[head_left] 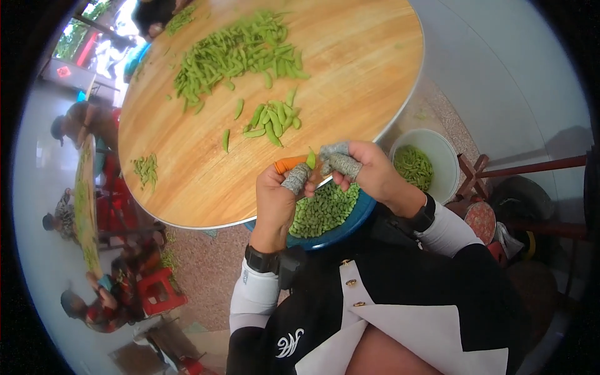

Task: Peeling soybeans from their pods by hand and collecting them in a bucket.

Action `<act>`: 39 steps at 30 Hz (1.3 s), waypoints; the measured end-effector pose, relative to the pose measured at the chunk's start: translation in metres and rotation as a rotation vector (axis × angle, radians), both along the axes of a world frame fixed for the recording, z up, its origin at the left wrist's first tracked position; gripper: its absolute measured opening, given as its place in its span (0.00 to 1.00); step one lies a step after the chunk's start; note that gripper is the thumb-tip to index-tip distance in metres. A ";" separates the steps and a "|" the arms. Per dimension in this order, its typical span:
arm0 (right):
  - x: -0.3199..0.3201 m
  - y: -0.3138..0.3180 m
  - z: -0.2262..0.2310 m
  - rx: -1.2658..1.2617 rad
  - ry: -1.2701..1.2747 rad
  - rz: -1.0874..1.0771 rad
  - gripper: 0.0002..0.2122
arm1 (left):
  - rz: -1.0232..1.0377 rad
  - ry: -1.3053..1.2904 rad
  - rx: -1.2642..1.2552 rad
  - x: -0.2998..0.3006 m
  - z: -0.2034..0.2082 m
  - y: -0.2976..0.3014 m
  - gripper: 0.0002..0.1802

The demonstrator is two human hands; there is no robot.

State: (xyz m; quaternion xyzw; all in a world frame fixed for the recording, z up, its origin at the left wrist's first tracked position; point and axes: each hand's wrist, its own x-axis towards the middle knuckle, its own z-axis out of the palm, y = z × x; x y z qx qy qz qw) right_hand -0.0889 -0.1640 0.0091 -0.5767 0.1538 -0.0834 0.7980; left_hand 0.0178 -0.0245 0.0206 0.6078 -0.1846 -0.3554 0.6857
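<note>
Above the table's near edge, my left hand [275, 194] pinches a green soybean pod [310, 159] between a thumb wrapped in grey tape and a finger in an orange cover. My right hand [369, 167] is closed close beside it, its thumb and finger also in grey wrapping; what lies between those fingertips is hidden. Just below my hands, a blue basin [364, 211] holds many shelled green beans [325, 211]. On the round wooden table [350, 75] a small heap of pods [275, 120] lies in front of my hands.
A large pile of pods [234, 56] covers the table's far part, with a small cluster [145, 170] at its left. To the right stands a white bucket [445, 159] with green pods or hulls inside. People sit at another table [84, 206] at left, near a red stool [156, 290].
</note>
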 end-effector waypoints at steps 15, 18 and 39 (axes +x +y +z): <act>-0.004 0.012 0.022 -0.176 -0.031 0.089 0.04 | -0.056 0.200 -0.117 -0.011 0.007 0.016 0.09; -0.004 0.015 0.015 -0.394 -0.200 0.007 0.06 | -0.090 0.214 -0.125 -0.013 0.006 0.016 0.09; -0.002 0.027 0.015 -0.240 -0.232 0.035 0.05 | -0.094 0.114 -0.217 -0.016 -0.014 0.028 0.05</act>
